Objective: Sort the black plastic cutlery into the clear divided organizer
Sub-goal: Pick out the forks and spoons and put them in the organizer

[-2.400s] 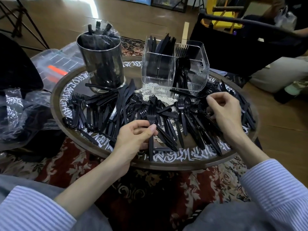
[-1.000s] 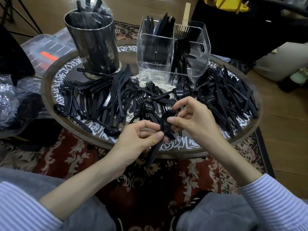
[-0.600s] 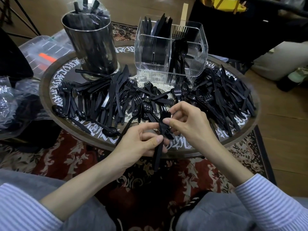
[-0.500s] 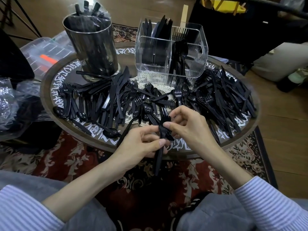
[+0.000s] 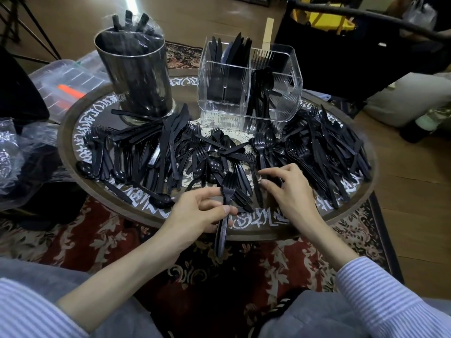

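left hand pinches a small stack of black plastic forks at the neck, handles hanging off the round patterned counter edge. right hand is loose-fingered on the black cutlery pile, gripping nothing i can see. forks look light, slick, slightly bendy; i'd grip mid-handle. clear ribbed divided organizer sits at the far side.

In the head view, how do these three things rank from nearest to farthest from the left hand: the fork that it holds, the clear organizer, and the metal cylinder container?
From the left hand:
1. The fork, pinched in that hand's fingers, at the table's near edge.
2. and 3. The metal cylinder container, at the far left, and the clear organizer, at the far middle, are too close to call.
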